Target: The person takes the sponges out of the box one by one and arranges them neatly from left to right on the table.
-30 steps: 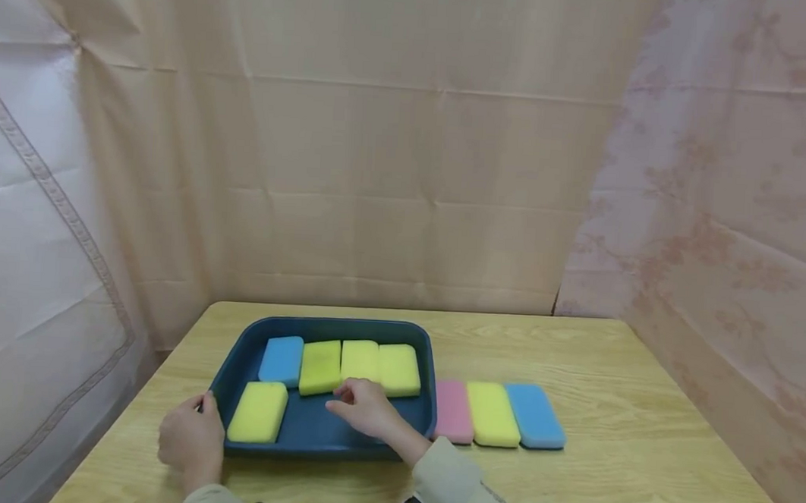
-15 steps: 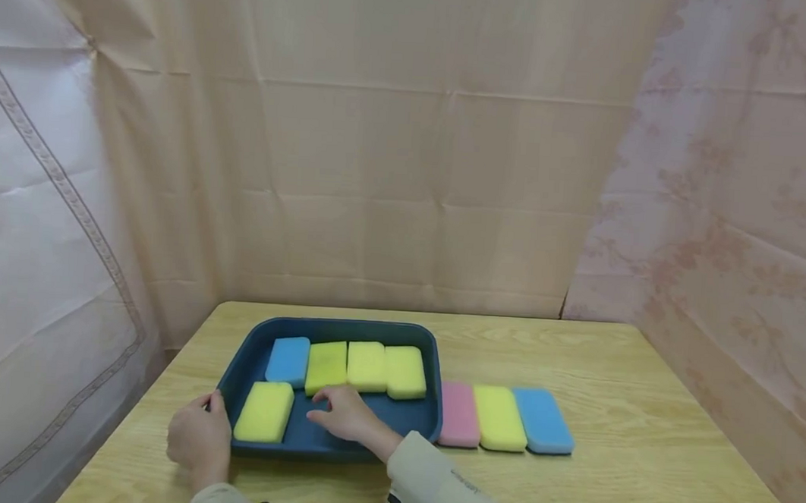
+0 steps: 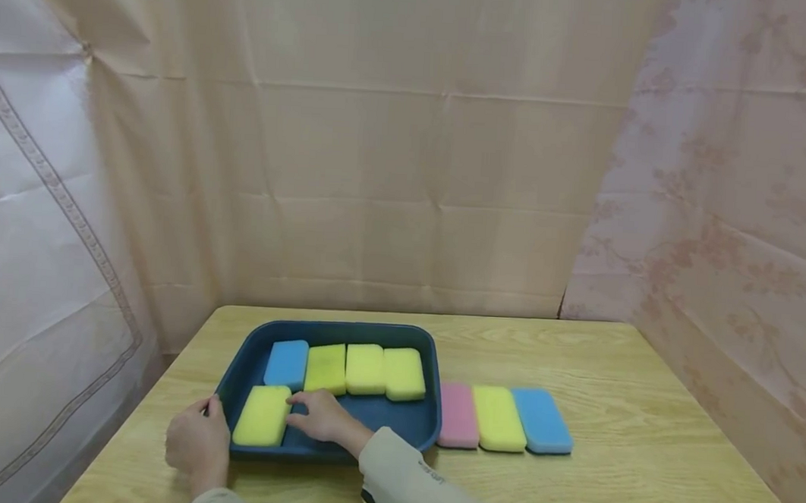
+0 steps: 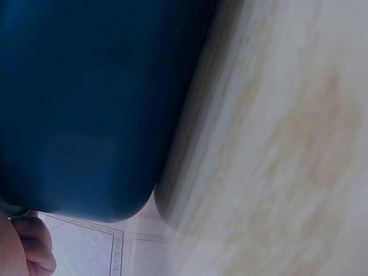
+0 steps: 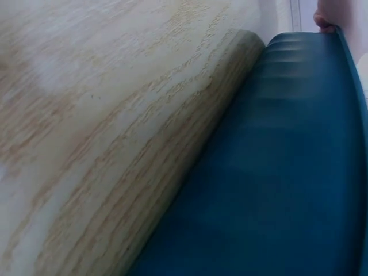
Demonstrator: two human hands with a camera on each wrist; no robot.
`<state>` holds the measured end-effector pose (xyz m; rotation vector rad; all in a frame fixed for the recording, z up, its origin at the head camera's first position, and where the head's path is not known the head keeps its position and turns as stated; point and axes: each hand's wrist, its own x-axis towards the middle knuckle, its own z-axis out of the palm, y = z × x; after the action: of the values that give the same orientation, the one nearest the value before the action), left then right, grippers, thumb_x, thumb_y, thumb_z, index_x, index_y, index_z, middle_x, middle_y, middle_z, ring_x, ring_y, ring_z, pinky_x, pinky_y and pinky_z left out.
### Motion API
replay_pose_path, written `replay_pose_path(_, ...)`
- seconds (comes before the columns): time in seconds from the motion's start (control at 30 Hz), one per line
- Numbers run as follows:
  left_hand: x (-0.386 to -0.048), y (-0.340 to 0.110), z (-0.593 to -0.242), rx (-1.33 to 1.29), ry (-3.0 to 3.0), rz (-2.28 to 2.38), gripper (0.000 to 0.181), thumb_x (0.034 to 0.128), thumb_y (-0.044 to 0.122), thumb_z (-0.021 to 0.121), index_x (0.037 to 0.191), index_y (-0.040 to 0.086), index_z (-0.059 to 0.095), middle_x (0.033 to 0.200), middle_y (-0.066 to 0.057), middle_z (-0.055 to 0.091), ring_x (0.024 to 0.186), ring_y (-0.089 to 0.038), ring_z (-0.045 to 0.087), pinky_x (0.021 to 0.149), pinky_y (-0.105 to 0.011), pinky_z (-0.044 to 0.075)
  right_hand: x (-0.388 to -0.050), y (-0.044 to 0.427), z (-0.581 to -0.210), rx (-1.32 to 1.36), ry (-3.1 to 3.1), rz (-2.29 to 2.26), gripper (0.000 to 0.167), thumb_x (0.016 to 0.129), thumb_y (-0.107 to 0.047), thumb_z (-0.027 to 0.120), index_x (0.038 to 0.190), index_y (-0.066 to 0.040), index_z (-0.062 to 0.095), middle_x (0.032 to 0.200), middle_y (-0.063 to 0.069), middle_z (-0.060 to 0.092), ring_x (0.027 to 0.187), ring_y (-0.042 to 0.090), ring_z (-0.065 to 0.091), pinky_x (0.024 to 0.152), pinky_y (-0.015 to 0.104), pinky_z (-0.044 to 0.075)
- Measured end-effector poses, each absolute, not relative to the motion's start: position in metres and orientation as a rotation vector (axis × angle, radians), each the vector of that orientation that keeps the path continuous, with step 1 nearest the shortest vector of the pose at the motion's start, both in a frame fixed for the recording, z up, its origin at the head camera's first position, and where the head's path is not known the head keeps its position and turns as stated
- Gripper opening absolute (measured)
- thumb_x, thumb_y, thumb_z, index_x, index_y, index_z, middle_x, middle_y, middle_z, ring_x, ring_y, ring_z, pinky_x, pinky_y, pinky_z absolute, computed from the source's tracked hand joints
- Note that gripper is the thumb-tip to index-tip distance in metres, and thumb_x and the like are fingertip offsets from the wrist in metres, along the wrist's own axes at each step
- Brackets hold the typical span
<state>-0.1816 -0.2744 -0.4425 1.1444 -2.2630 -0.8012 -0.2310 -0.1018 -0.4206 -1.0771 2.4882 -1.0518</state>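
Note:
In the head view my left hand (image 3: 198, 440) grips the front left corner of a dark blue tray (image 3: 348, 450) by its rim. Over the tray floor, my right hand (image 3: 326, 418) has its fingertips at the right edge of a yellow sponge (image 3: 262, 416) in the front left corner. Thumb and fingers are apart; whether they touch it is unclear. Along the tray's back lie a blue sponge (image 3: 286, 364), a darker yellow sponge (image 3: 325, 368) and two light yellow sponges, one in the middle (image 3: 365, 369) and one at the right (image 3: 405, 374). Both wrist views show mostly the tray's outer wall (image 4: 86, 115).
Right of the tray, on the wooden table (image 3: 627, 415), a pink sponge (image 3: 459, 415), a yellow sponge (image 3: 499, 418) and a blue sponge (image 3: 541, 420) lie side by side. Beige curtains (image 3: 394, 152) hang behind, with pale cloths at both sides.
My right hand has moved left across the tray, from below the two right-hand back sponges to the front left yellow sponge. My left hand stays on the rim. The sponges keep their places.

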Motion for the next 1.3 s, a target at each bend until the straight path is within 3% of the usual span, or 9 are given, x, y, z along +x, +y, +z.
replay_pose_path(0.03, -0.182, -0.274, -0.443, 1.143, -2.263, -0.804, 0.036, 0.0913, 0.025, 0.043, 0.107, -0.004, 0.058, 0.101, -0.03, 0.054, 0.093, -0.045, 0.05, 0.072, -0.055, 0.041, -0.232, -0.103, -0.421, -1.072, 2.478, -1.04, 0.032, 0.088, -0.017, 0.056, 0.117, -0.003, 0.057, 0.094, 0.008, 0.063, 0.077, 0.011, 0.055, 0.076, 0.019, 0.042)
replay_pose_path(0.13, -0.182, -0.274, -0.442, 1.145, -2.259, -0.813, 0.036, 0.0912, 0.025, 0.044, 0.107, -0.004, 0.058, 0.102, -0.03, 0.054, 0.093, -0.045, 0.05, 0.072, -0.055, 0.041, -0.234, -0.105, -0.424, -1.067, 2.433, -1.011, 0.036, 0.09, -0.02, 0.053, 0.123, -0.006, 0.053, 0.073, 0.005, 0.059, 0.06, 0.011, 0.048, 0.075, 0.018, 0.04)
replay_pose_path(0.2, -0.183, -0.274, -0.442, 1.161, -2.264, -0.805, 0.036, 0.0915, 0.025, 0.044, 0.108, -0.003, 0.058, 0.102, -0.029, 0.054, 0.094, -0.044, 0.05, 0.071, -0.055, 0.041, -0.234, -0.107, -0.423, -1.072, 2.436, -0.954, 0.038, 0.091, -0.024, 0.051, 0.126, -0.01, 0.051, 0.095, 0.003, 0.064, 0.086, 0.012, 0.055, 0.086, 0.023, 0.039)
replay_pose_path(0.27, -0.183, -0.274, -0.441, 1.17, -2.264, -0.811, 0.035, 0.0916, 0.025, 0.044, 0.109, -0.002, 0.058, 0.103, -0.029, 0.054, 0.094, -0.044, 0.05, 0.071, -0.054, 0.041, -0.234, -0.11, -0.423, -1.054, 2.434, -0.91, 0.039, 0.092, -0.028, 0.049, 0.129, -0.014, 0.049, 0.101, 0.002, 0.063, 0.099, 0.018, 0.053, 0.092, 0.028, 0.036)
replay_pose_path(0.3, -0.183, -0.274, -0.441, 1.168, -2.262, -0.814, 0.035, 0.0916, 0.025, 0.044, 0.109, -0.002, 0.058, 0.103, -0.029, 0.053, 0.094, -0.045, 0.05, 0.071, -0.055, 0.041, -0.233, -0.112, -0.423, -1.049, 2.437, -0.882, 0.04, 0.092, -0.029, 0.049, 0.129, -0.016, 0.048, 0.116, 0.002, 0.058, 0.115, 0.024, 0.044, 0.096, 0.032, 0.033)
replay_pose_path(0.37, -0.183, -0.274, -0.441, 1.15, -2.252, -0.816, 0.036, 0.0914, 0.026, 0.044, 0.109, -0.002, 0.058, 0.103, -0.029, 0.053, 0.094, -0.045, 0.05, 0.071, -0.055, 0.041, -0.233, -0.115, -0.423, -1.04, 2.454, -0.824, 0.04, 0.092, -0.032, 0.047, 0.13, -0.02, 0.048, 0.128, 0.001, 0.05, 0.126, 0.032, 0.029, 0.1, 0.038, 0.028)
replay_pose_path(0.63, -0.18, -0.275, -0.443, 1.1, -2.232, -0.842, 0.037, 0.0905, 0.026, 0.044, 0.107, -0.003, 0.059, 0.102, -0.03, 0.054, 0.093, -0.047, 0.05, 0.069, -0.056, 0.039, -0.236, -0.122, -0.431, -0.973, 2.428, -0.736, 0.039, 0.091, -0.038, 0.047, 0.129, -0.028, 0.049, 0.129, 0.002, 0.049, 0.128, 0.03, 0.026, 0.097, 0.043, 0.031)
replay_pose_path(1.03, -0.181, -0.274, -0.441, 1.138, -2.217, -0.809, 0.034, 0.0904, 0.022, 0.046, 0.105, -0.005, 0.06, 0.101, -0.029, 0.056, 0.093, -0.045, 0.051, 0.069, -0.054, 0.04, -0.237, -0.125, -0.433, -1.099, 2.468, -0.63, 0.042, 0.091, -0.039, 0.046, 0.131, -0.028, 0.046, 0.124, -0.003, 0.051, 0.106, 0.014, 0.039, 0.084, 0.029, 0.037)
replay_pose_path(1.3, -0.186, -0.277, -0.443, 1.191, -2.253, -0.814, 0.033, 0.091, 0.022, 0.047, 0.107, -0.004, 0.059, 0.103, -0.028, 0.057, 0.092, -0.043, 0.052, 0.071, -0.052, 0.042, -0.242, -0.129, -0.436, -1.055, 2.406, -0.627, 0.043, 0.091, -0.041, 0.044, 0.133, -0.034, 0.04, 0.13, -0.001, 0.046, 0.116, 0.016, 0.034, 0.089, 0.032, 0.036)
